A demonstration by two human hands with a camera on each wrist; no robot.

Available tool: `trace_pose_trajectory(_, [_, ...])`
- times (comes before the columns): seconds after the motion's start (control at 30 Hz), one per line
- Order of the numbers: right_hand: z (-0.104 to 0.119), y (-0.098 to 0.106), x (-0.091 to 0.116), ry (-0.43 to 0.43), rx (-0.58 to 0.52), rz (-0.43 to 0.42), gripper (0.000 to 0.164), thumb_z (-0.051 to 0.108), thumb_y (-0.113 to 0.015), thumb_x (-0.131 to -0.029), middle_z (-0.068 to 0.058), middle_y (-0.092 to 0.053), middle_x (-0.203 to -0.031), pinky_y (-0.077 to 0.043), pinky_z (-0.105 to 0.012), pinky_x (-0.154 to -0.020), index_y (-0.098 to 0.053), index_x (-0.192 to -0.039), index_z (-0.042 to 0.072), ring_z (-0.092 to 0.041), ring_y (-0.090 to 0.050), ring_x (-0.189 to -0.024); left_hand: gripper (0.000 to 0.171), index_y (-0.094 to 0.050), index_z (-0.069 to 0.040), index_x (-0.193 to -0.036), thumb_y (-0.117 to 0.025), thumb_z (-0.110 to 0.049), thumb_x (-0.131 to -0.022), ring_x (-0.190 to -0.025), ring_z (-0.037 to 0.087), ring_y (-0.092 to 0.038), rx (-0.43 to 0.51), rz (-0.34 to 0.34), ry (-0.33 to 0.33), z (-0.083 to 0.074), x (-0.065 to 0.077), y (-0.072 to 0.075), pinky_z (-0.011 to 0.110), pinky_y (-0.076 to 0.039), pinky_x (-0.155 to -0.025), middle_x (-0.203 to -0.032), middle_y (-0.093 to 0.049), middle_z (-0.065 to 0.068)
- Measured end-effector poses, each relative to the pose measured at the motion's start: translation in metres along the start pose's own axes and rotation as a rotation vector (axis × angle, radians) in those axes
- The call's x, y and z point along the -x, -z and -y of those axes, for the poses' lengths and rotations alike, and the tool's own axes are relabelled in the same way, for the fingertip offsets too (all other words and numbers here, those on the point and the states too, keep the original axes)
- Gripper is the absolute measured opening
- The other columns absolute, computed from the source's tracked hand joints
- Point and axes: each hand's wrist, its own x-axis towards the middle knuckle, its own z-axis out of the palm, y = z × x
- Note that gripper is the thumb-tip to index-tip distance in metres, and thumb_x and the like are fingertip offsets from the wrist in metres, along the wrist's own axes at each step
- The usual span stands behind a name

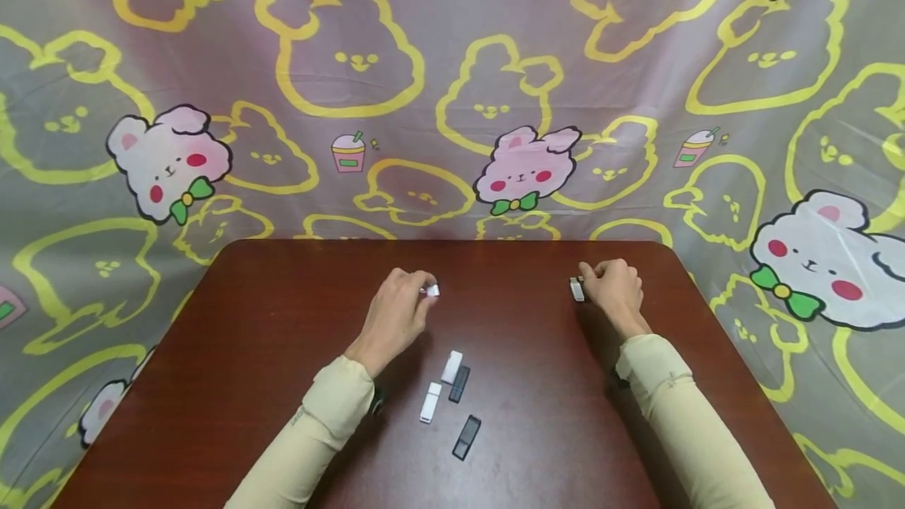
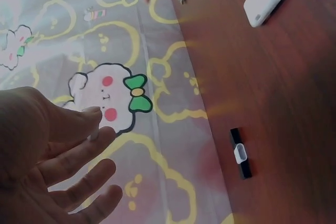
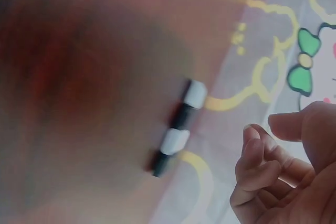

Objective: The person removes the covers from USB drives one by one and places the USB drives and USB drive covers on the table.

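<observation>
My left hand (image 1: 396, 316) is over the far middle of the table, thumb and forefinger pinching a small whitish piece (image 2: 94, 134) mostly covered by the fingers; its other fingers spread loosely. Near it in the left wrist view lies a black bar-like thing (image 2: 244, 169) with a white part (image 2: 240, 153) across its middle. My right hand (image 1: 617, 289) hovers at the far right, right beside a white stick (image 1: 577, 290). In the right wrist view its fingers are loosely bent, thumb apart, nothing visible between them, and a black-and-white row (image 3: 181, 119) shows beyond.
Nearer on the brown table (image 1: 283, 352) lie two white USB-type sticks, one farther (image 1: 452, 368) and one nearer (image 1: 430, 403), and two black ones, one beside the white (image 1: 459, 384) and one closest (image 1: 467, 437). A patterned cloth (image 1: 424, 100) hangs behind the table's far edge.
</observation>
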Motion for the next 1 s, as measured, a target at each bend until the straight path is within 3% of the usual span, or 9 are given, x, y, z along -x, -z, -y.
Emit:
trace_pose_trajectory(0.23, [0.018, 0.019, 0.008, 0.092, -0.024, -0.071, 0.044, 0.044, -0.060, -0.099, -0.006, -0.066, -0.062, -0.039, -0.034, -0.054, -0.073, -0.073, 0.011, -0.030, -0.059, -0.066, 0.015, -0.070, -0.005, -0.103, -0.075, -0.007, -0.089, -0.094, 0.029, -0.060, 0.006, 0.060, 0.015, 0.014, -0.029, -0.023, 0.040, -0.051, -0.085, -0.096, -0.074, 0.009])
trace_pose_trajectory(0.4, [0.040, 0.033, 0.023, 0.214, -0.081, -0.113, 0.040, 0.039, -0.063, -0.099, -0.005, -0.061, -0.054, -0.038, -0.033, -0.057, -0.074, -0.075, 0.008, -0.023, -0.051, -0.052, 0.015, -0.073, -0.006, -0.102, -0.076, -0.011, -0.088, -0.108, 0.035, -0.058, 0.002, 0.102, 0.083, 0.027, -0.045, -0.046, 0.047, -0.048, -0.094, -0.108, -0.072, 0.012])
trace_pose_trajectory(0.53, [0.059, 0.042, 0.040, 0.324, -0.131, -0.151, 0.038, 0.034, -0.066, -0.097, -0.005, -0.060, -0.051, -0.037, -0.032, -0.056, -0.073, -0.071, 0.008, -0.016, -0.046, -0.045, 0.015, -0.074, -0.009, -0.102, -0.078, -0.015, -0.088, -0.119, 0.037, -0.052, 0.010, 0.137, 0.162, 0.036, -0.053, -0.064, 0.051, -0.044, -0.097, -0.115, -0.069, 0.014])
trace_pose_trajectory(0.7, [0.079, 0.051, 0.059, 0.413, -0.172, -0.184, 0.034, 0.031, -0.070, -0.096, -0.003, -0.061, -0.053, -0.038, -0.032, -0.060, -0.072, -0.069, 0.009, -0.015, -0.049, -0.049, 0.017, -0.074, -0.011, -0.102, -0.080, -0.018, -0.087, -0.127, 0.037, -0.044, 0.015, 0.186, 0.219, 0.045, -0.059, -0.082, 0.052, -0.037, -0.099, -0.121, -0.065, 0.014])
trace_pose_trajectory(1.0, [0.098, 0.064, 0.081, 0.510, -0.194, -0.207, 0.028, 0.025, -0.074, -0.092, 0.000, -0.056, -0.053, -0.038, -0.027, -0.054, -0.072, -0.069, 0.010, -0.011, -0.045, -0.050, 0.014, -0.076, -0.012, -0.093, -0.083, -0.020, -0.084, -0.132, 0.041, -0.040, 0.013, 0.293, 0.279, 0.054, -0.066, -0.095, 0.054, -0.034, -0.100, -0.120, -0.064, 0.016])
